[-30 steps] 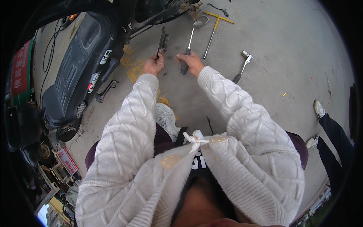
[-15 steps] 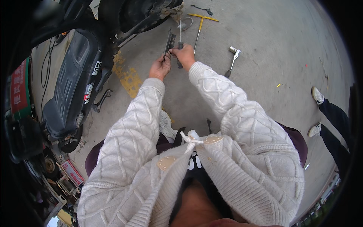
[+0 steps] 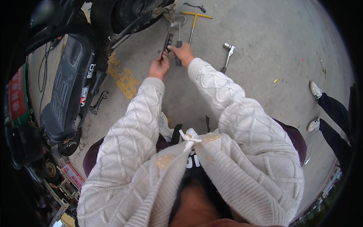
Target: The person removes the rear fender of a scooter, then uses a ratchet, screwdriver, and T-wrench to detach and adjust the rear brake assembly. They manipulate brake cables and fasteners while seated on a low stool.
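Well forward of the body, two white sleeves (image 3: 130,117) stretch out, bringing the left hand (image 3: 159,67) and right hand (image 3: 183,54) close together. The left fingers pinch one dark strip (image 3: 166,41) near its lower end, so most of it juts out beyond them. The right fingers curl around the handle of one screwdriver (image 3: 179,44), the thumb extended toward the strip. On the ground (image 3: 261,41) lie one yellow T-shaped wrench (image 3: 194,19) and, farther right, one ratchet (image 3: 230,54).

Yellow floor paint (image 3: 127,84), red banner (image 3: 16,96), bystander's legs (image 3: 334,112)
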Motion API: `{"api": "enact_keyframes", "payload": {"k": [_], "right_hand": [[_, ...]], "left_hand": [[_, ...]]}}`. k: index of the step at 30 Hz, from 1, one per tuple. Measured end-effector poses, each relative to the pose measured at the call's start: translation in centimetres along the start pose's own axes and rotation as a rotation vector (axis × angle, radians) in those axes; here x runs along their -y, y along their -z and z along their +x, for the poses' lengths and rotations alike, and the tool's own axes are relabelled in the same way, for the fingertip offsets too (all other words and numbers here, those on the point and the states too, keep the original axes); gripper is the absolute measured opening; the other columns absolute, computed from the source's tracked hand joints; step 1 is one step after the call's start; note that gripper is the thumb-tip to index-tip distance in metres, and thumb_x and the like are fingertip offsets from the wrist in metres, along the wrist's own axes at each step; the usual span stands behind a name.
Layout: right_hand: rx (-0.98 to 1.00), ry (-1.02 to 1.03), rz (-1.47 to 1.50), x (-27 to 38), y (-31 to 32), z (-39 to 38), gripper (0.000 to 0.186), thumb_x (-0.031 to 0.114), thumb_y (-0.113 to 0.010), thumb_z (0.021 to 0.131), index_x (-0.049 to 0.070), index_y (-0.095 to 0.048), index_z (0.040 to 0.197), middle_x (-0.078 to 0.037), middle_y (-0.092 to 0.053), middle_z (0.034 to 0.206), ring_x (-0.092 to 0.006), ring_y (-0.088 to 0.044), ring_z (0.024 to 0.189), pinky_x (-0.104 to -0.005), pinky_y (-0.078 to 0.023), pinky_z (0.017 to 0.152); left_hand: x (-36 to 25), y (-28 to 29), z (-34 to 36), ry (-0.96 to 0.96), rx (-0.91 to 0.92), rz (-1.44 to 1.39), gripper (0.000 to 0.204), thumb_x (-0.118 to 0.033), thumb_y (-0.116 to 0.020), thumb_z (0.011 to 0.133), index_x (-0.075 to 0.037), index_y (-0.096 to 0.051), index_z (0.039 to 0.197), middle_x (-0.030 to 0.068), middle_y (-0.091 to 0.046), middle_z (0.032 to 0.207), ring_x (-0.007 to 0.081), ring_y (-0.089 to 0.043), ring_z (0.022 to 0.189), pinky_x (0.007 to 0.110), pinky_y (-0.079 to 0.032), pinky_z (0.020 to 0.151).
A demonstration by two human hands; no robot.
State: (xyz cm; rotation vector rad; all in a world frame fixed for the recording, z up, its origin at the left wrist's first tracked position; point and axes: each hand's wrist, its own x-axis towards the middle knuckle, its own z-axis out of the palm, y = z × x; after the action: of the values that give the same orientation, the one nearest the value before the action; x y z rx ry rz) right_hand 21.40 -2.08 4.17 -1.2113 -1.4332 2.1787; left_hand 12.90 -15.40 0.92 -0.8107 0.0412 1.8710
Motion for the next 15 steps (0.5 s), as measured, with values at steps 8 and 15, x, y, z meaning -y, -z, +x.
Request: {"api": "enact_keyframes", "payload": {"k": [8, 15], "right_hand": [[0.186, -0.171, -0.237, 3.3, 3.2, -5.3, 0.032, 0.019, -0.057, 0.089, -0.005, -0.046, 0.107, -0.015, -0.058, 0.071, -0.026, -0.063, 0.063, -0.037, -0.05, 0.051], [0.262, 0.346, -0.789, 2.9, 3.0, -8.6, 0.045, 0.024, -0.059, 0.086, -0.003, -0.052, 0.121, -0.026, -0.063, 0.095, -0.0403, -0.061, 0.09, -0.0433, -0.048, 0.076]], "left_hand": [[-3.3, -1.3, 0.4, -0.029, 0.079, -0.182, 0.031, 0.002, -0.039, 0.089, 0.014, -0.046, 0.116, 0.0203, -0.061, 0.098, 0.0265, -0.065, 0.084, 0.033, -0.059, 0.071], [-3.9, -1.8, 0.8, -0.121, 0.063, -0.154, 0.031, 0.002, -0.039, 0.087, 0.013, -0.047, 0.114, 0.0203, -0.061, 0.098, 0.026, -0.065, 0.082, 0.032, -0.059, 0.069]]}}
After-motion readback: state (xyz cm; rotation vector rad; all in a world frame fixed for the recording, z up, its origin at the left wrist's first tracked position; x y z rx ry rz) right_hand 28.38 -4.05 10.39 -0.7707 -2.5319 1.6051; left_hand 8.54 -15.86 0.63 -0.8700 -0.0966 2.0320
